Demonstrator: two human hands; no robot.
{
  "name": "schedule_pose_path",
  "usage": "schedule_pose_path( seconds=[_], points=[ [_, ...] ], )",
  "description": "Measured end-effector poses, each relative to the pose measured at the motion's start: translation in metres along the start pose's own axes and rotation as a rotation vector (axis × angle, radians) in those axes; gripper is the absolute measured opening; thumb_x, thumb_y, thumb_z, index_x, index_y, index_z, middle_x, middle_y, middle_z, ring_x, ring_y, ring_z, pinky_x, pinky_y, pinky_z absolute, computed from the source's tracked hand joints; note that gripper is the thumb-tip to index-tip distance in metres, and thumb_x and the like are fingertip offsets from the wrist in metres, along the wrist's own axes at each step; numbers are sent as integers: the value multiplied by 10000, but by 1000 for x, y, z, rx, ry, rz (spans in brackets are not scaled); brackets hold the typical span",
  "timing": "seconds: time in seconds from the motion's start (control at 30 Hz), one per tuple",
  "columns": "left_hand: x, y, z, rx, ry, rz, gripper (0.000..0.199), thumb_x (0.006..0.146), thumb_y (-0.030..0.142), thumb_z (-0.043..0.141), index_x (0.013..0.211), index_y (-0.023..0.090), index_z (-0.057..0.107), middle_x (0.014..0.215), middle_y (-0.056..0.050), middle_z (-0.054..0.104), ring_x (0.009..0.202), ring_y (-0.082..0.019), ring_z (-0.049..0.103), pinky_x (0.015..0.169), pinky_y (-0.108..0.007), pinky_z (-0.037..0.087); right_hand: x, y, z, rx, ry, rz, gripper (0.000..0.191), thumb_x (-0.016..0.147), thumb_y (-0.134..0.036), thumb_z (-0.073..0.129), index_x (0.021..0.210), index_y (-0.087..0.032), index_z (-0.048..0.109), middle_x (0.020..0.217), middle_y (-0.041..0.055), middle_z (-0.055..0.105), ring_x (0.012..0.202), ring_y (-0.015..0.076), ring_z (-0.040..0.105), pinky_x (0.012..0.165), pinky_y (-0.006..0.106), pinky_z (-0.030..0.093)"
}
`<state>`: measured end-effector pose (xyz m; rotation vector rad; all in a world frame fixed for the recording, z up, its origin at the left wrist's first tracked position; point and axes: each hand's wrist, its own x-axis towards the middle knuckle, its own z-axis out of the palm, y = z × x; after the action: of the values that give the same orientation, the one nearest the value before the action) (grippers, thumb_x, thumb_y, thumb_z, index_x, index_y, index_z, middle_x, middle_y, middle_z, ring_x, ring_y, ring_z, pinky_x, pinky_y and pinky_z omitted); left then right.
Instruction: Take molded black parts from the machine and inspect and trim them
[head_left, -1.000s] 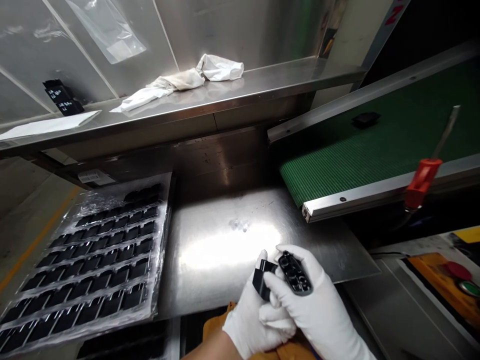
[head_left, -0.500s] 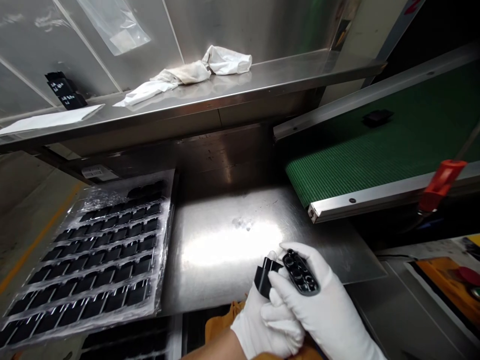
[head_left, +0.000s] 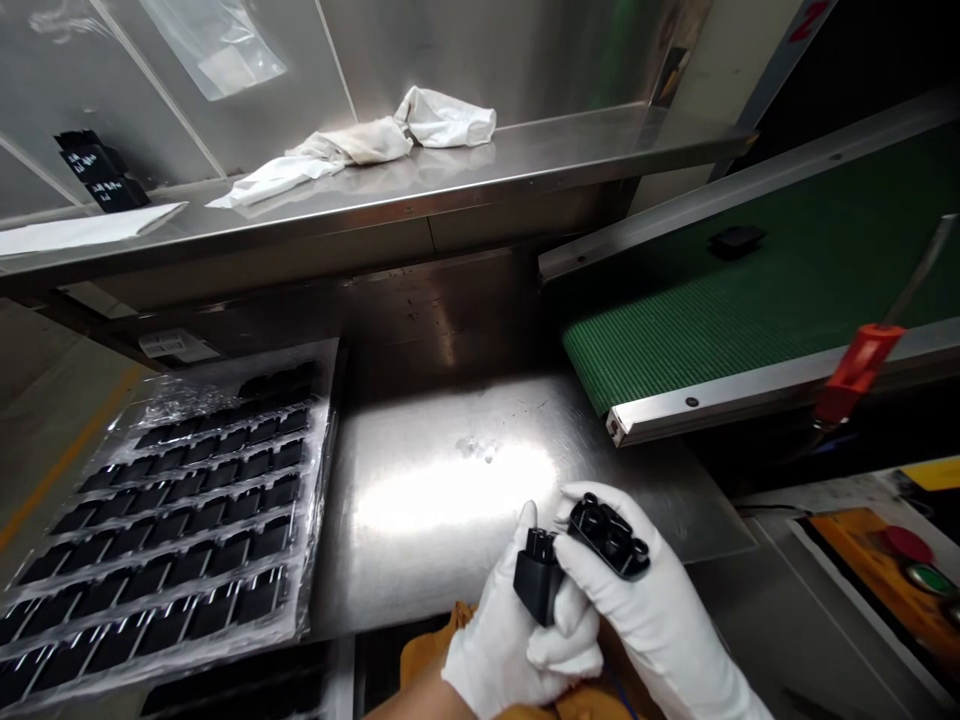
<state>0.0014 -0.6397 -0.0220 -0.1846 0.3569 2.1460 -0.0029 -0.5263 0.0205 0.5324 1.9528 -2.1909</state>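
Note:
My left hand (head_left: 510,640), in a white glove, grips a black plastic block (head_left: 535,578) with a small pronged end pointing up. My right hand (head_left: 645,600), also gloved in white, holds a black plastic piece with several round holes (head_left: 609,537) against its fingers. The two black parts sit close together, their near edges almost touching or touching; I cannot tell which. Both hands are over the front edge of a stainless steel table (head_left: 450,500), and my orange sleeve (head_left: 427,665) shows below them.
A plastic-wrapped tray (head_left: 324,470) of several black parts lies left of the table. Right of it runs a green conveyor belt (head_left: 675,330) carrying a black part (head_left: 736,241), with a red-handled screwdriver (head_left: 855,375) at its rail. White cloths (head_left: 360,145) lie on a steel shelf above.
My right hand has turned the holed piece so its holes face up and toward the block. The left hand's block stands more upright. The whole view has shifted slightly.

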Motion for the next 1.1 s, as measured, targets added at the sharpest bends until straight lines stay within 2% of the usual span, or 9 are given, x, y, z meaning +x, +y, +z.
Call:
schedule_pose_path(
  seconds=[0.1,0.23,0.5,0.6,0.73,0.83,0.93,1.03,1.1],
  points=[
    [0,2,3,-60,3,20,685,877,713,414,482,158,485,297,47,270,248,-40,164,339,-214,43,2,1,-2,94,-34,26,496,654,-440,840,1069,-228,670,939,49,724,872,231,691,785,325,595],
    [-4,7,7,-318,15,43,413,921,505,546,726,142,553,428,85,380,280,-1,137,311,-132,85,4,12,-6,224,-111,34,439,775,-447,760,1148,-260,626,937,13,696,875,176,651,840,293,550],
    [-8,9,11,-493,22,-18,299,902,406,623,798,147,514,476,124,294,292,28,187,324,-84,95,0,17,-8,278,-91,64,472,743,-465,785,1139,-267,624,1000,24,702,858,168,626,819,291,524],
    [-7,8,11,-411,39,2,321,892,434,630,785,155,514,463,120,312,292,27,151,325,-93,78,0,15,-6,295,-92,70,481,745,-461,786,1154,-277,611,1023,17,695,889,162,624,835,276,515],
    [-4,3,12,-180,90,72,453,897,595,527,749,166,538,420,84,395,270,-11,175,311,-144,103,1,18,-9,302,-116,60,411,793,-433,754,1149,-283,613,947,-13,679,860,134,614,832,233,510],
    [-2,-2,14,50,217,177,621,893,720,366,697,164,563,369,52,403,252,-42,214,318,-190,133,2,26,-13,334,-160,55,378,824,-396,734,1165,-291,609,1013,-18,676,905,127,618,891,220,505],
    [-1,-7,16,275,374,262,749,883,770,235,541,166,516,312,35,332,260,-52,227,348,-222,179,4,35,-16,369,-170,55,395,844,-385,714,1207,-301,582,1082,-11,673,1025,155,618,961,254,499],
    [-3,-10,16,436,497,280,764,873,784,204,419,204,405,297,18,304,290,-67,265,387,-250,209,4,40,-16,382,-179,64,399,845,-389,710,1209,-287,580,1040,-2,684,1005,174,635,926,286,527],
    [-4,-10,16,507,551,299,754,887,764,219,440,195,431,323,17,344,320,-72,298,419,-251,234,3,40,-16,395,-188,75,387,844,-385,713,1195,-273,593,1036,4,689,980,169,642,902,278,535]
  ],
)
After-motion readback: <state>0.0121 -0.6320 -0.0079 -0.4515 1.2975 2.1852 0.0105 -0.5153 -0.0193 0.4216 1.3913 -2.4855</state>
